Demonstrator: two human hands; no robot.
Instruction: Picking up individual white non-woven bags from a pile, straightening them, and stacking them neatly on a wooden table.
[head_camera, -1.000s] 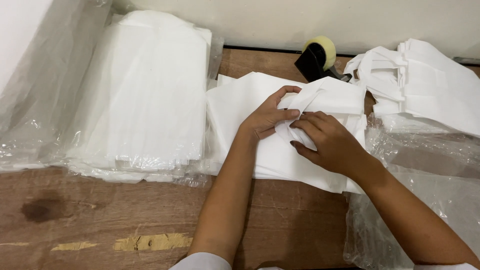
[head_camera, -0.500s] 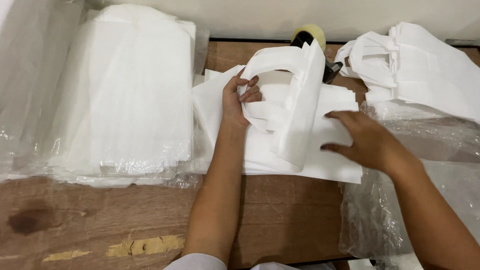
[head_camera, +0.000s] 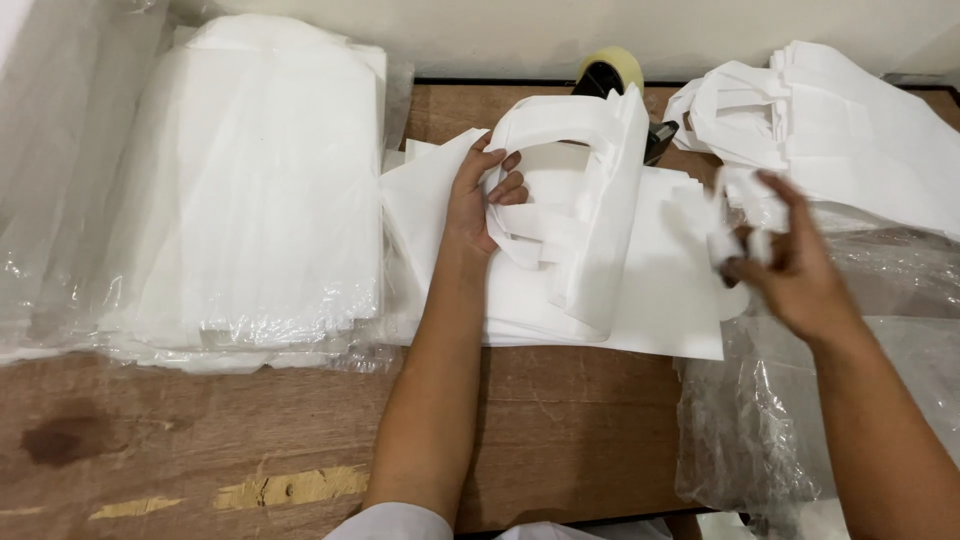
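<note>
the left hand (head_camera: 480, 200) is closing its grip around the looped handle of a white fabric bag (head_camera: 590, 190), which is standing folded and lifted on top of a flat stack of white bags (head_camera: 660, 300) in the middle of the wooden tabletop (head_camera: 250, 440). the right hand (head_camera: 790, 270) is hovering blurred just right of that stack, fingers loosely spread and gripping nothing, near a pile of finished bags (head_camera: 860, 130). a plastic-wrapped bundle (head_camera: 250, 190) is lying to the left, and a tape dispenser (head_camera: 615, 75) is sitting behind the lifted bag.

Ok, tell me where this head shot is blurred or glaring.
Head view: the right hand is smeared by motion blur, its fingers hard to separate; the left hand on the folded white bag is sharp; glare streaks the clear plastic wrap at left; lighting is soft, shadows faint.
</note>
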